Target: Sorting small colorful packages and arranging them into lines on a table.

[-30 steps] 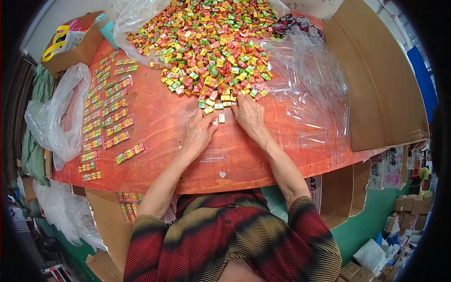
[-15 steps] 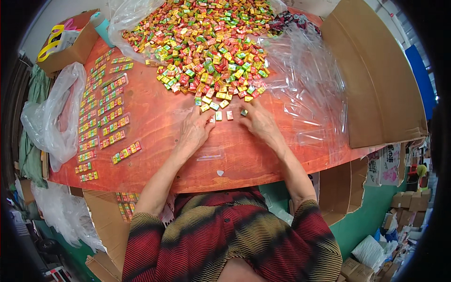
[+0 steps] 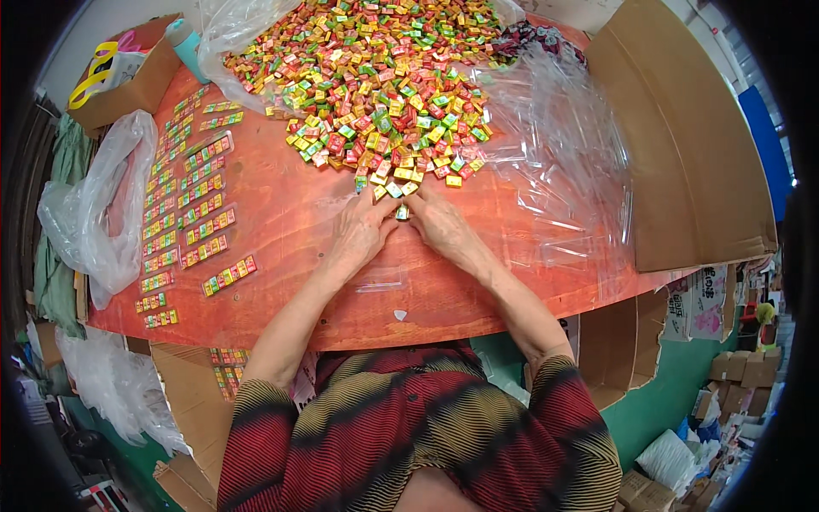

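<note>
My left hand and my right hand meet in front of a big heap of small coloured boxes. Their fingers are closed in from both sides on a few boxes, with one small box showing between the fingertips. Anything else inside the grip is covered by the fingers. Just beyond my fingertips lie loose yellow and white boxes at the heap's near edge. Below my hands, between my wrists, a clear plastic tray rests on the red table.
Filled trays of boxes lie in columns at the left, beside a clear plastic bag. Many empty clear trays are piled right of the heap. A tall cardboard box stands at the right edge; a turquoise bottle is at the far left.
My right hand has moved left towards my left hand. The gap between them has narrowed, and the boxes that stood apart there are now mostly hidden by my fingers.
</note>
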`<move>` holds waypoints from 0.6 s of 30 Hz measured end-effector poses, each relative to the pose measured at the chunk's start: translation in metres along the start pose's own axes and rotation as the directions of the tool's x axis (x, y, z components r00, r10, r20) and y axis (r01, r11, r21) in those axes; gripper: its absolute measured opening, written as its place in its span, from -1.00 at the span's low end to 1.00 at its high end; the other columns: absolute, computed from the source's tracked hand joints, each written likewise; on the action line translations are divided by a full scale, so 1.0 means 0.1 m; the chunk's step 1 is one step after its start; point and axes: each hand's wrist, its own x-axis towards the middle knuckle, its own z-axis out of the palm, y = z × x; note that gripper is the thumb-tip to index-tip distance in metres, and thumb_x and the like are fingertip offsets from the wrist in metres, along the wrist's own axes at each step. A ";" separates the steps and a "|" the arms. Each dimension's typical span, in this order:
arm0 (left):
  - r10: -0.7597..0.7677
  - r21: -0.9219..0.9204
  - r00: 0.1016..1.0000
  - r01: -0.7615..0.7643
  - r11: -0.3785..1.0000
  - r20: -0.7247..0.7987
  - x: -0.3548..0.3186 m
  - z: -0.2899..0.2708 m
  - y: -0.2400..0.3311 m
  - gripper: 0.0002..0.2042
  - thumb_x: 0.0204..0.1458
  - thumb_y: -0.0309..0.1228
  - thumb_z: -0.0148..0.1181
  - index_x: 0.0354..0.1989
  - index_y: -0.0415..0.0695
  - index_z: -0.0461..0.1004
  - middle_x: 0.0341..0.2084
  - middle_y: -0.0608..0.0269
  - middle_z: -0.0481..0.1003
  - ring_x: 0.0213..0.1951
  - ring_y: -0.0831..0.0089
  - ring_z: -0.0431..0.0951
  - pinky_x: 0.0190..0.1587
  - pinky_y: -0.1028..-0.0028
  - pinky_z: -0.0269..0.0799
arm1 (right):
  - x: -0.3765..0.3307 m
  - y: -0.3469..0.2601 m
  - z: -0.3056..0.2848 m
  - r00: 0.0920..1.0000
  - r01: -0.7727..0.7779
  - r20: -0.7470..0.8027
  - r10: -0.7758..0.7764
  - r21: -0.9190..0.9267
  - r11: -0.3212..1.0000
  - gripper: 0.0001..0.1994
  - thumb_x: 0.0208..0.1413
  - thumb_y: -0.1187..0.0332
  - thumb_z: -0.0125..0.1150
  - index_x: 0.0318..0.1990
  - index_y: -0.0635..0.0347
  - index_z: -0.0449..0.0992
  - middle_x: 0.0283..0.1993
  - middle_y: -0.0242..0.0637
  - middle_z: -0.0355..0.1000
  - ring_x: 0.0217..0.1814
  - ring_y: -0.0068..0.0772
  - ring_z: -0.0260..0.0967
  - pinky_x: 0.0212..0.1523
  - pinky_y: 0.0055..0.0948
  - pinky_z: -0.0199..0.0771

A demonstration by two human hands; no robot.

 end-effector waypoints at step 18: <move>-0.008 0.043 1.000 0.008 0.999 0.001 -0.04 -0.04 0.02 -0.68 -0.19 -0.39 0.21 -0.18 0.00 0.42 -0.38 0.13 0.27 -0.28 0.16 0.36 -0.29 0.27 0.30 | -0.12 0.05 -0.12 0.967 -0.202 -0.235 0.102 -0.457 0.866 -0.90 -0.12 0.46 -0.03 -0.51 0.34 0.33 -0.42 -0.07 0.29 -0.39 -0.08 0.33 -0.51 -0.24 0.36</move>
